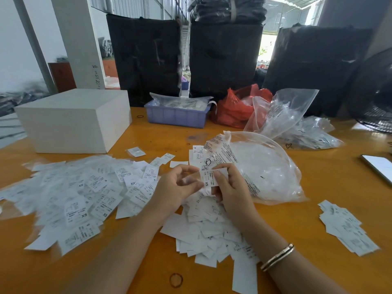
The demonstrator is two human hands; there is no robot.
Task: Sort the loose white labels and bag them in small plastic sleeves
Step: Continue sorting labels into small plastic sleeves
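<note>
Sorting pile: bagged white labels [70, 196] are spread in a wide heap on the left, several marked XS or S
Left hand [178, 185]: fingers are curled, thumb and fingertips pinching what appears to be a small clear sleeve [191, 177]; its mouth cannot be made out
Held label [209, 178]: an XS label is pinched by the right hand [228, 187], just beside the left fingertips and touching the sleeve edge
Key relation: the label's long axis runs roughly up and down in view, lying to the right of the left fingers; the right hand is judged the one to feed it in
Loose pile: unbagged labels [207, 230] lie under and below both hands
Right stack: a small separate stack [347, 228] sits well apart on the right
Surface: an orange table [297, 240] carries a white box [72, 119], a blue bin [176, 116] and a large clear bag [261, 166]
Room: dark wrapped bales are stacked behind
</note>
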